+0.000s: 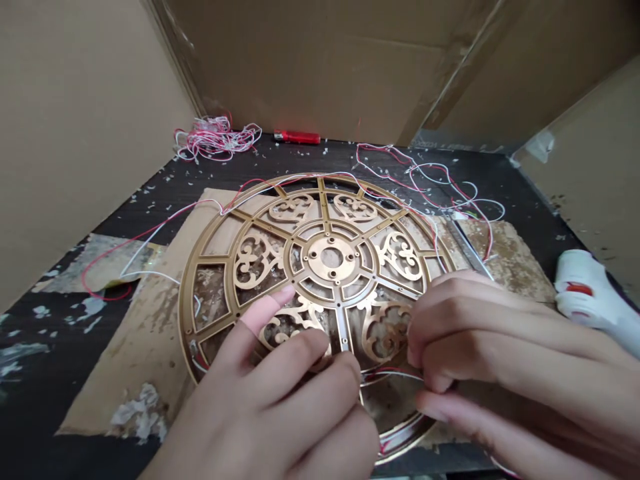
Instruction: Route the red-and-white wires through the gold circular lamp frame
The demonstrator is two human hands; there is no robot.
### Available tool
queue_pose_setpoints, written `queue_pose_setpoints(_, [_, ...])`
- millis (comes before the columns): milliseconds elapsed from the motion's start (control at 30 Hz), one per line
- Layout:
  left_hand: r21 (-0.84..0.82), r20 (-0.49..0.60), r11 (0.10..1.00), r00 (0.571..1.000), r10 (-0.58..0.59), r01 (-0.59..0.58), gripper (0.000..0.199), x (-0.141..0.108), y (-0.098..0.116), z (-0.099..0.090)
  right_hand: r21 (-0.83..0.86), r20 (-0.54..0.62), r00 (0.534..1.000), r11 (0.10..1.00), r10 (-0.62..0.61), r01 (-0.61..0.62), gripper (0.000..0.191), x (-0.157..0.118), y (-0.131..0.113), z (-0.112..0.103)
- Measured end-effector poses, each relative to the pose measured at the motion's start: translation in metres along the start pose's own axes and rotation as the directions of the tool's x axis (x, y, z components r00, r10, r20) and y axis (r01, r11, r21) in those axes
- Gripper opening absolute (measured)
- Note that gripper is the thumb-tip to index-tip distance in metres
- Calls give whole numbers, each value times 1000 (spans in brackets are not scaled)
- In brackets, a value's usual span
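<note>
Left hand [270, 393] curled against the fretwork disc [330, 257], grip unclear; right hand [500, 340] pinched thin wires [390, 377] near the lower rim. Disc lay flat on cardboard [125, 353] atop a dark bench [30, 427].

left hand [270, 400] over gold filigree wheel [316, 259] | right hand [500, 340] pinching thin white wire [393, 375]

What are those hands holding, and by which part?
The right hand pinches red and white wires in its fingertips, near the lower rim of the gold filigree wheel. Whether the left hand holds anything cannot be told.
</note>
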State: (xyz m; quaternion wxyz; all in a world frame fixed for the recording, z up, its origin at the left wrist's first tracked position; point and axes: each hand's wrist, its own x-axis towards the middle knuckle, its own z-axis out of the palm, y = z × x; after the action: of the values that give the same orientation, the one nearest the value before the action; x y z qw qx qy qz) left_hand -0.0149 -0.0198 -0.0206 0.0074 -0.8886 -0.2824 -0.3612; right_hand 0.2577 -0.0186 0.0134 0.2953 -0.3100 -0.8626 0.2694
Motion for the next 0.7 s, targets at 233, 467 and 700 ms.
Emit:
queue_pose_setpoints(233, [19,54,998,997,-60,59,31,-2,3,-6,-26,45,999,1000,16,-15,27,7,0,-5])
queue_pose_setpoints(467, [68,197,997,980,-33,20,15,-3,0,-16,-247,-4,999,968,51,-51,27,-4,-9,-8])
queue_pose_setpoints(700, [77,161,997,987,-29,17,20,-1,7,-25,-481,-111,983,858,143,-179,45,-18,-24,-17])
